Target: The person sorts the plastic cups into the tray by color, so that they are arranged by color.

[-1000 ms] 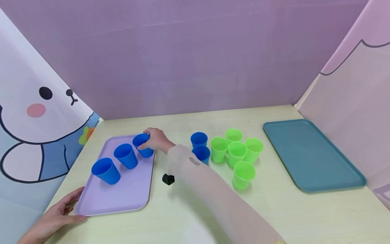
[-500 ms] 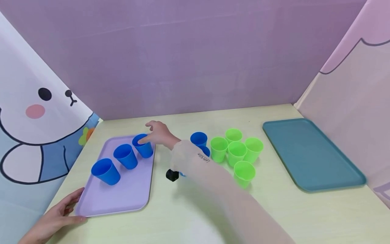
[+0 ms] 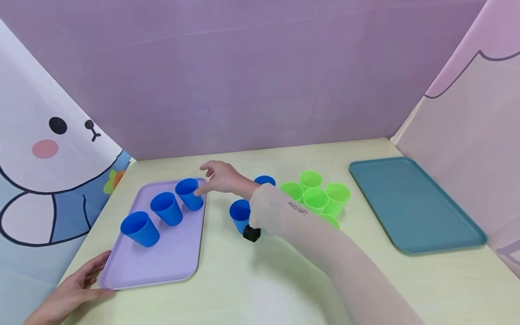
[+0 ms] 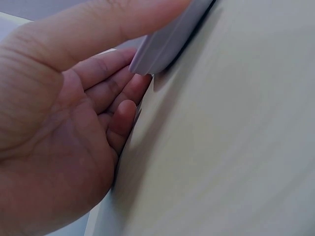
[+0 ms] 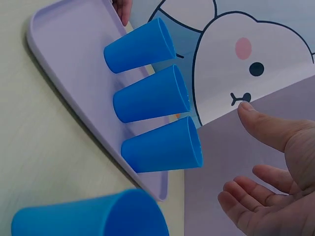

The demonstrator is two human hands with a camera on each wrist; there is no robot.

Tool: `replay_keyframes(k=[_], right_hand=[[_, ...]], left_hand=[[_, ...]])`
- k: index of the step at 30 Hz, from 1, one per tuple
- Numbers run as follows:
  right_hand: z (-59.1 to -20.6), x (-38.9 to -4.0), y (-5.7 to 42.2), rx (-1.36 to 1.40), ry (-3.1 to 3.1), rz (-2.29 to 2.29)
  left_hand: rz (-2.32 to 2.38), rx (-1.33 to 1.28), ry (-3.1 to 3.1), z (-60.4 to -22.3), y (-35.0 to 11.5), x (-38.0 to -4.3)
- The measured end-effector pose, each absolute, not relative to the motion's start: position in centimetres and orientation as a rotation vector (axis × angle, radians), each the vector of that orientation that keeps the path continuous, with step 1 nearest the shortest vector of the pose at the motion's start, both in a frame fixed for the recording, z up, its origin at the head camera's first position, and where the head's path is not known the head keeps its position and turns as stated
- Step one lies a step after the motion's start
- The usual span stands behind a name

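My right hand (image 3: pixel 223 178), its fingers spread and apart from any grip, hovers at the far right corner of the lilac tray (image 3: pixel 170 262). In the head view its thumb overlaps the rim of the farthest blue cup (image 3: pixel 188 194); the right wrist view shows a gap between them. Upright in a slanting row on the tray stand that cup, a middle blue cup (image 3: pixel 166 208) and a near blue cup (image 3: pixel 140 229). My left hand (image 3: pixel 73 289) holds the tray's near left corner, thumb on the front edge and fingers along the left side.
Under the right sleeve (image 3: pixel 292 216), partly hidden, stand a blue cup (image 3: pixel 239 214), another blue cup (image 3: pixel 265 180) and several green cups (image 3: pixel 315 201). A teal tray (image 3: pixel 418 207) lies at the right. Printed cloth walls (image 3: pixel 260 90) border the table's back and sides.
My right hand has let go of the farthest blue cup, opened its fingers and drawn right. A blue cup has come out from behind the sleeve. My left hand stays at the tray corner.
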State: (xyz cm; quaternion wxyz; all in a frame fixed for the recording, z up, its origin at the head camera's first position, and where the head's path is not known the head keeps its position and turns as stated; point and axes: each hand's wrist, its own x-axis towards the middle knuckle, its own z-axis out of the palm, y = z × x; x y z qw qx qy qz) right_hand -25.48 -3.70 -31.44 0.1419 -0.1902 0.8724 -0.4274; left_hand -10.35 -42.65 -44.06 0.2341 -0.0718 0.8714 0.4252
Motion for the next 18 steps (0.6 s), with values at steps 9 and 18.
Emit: replay_keyframes(k=[9,18], right_hand=[[-31.5,-24.8,-1.2,-0.611,2.494,-1.125],[-32.3,-24.5,1.5,-0.652,2.448,-1.082]], left_hand=[[1.218,-0.213,2.348,-44.0,-42.8,-10.3],[1.222,-0.228,2.325,-44.0,-42.8,-10.5]])
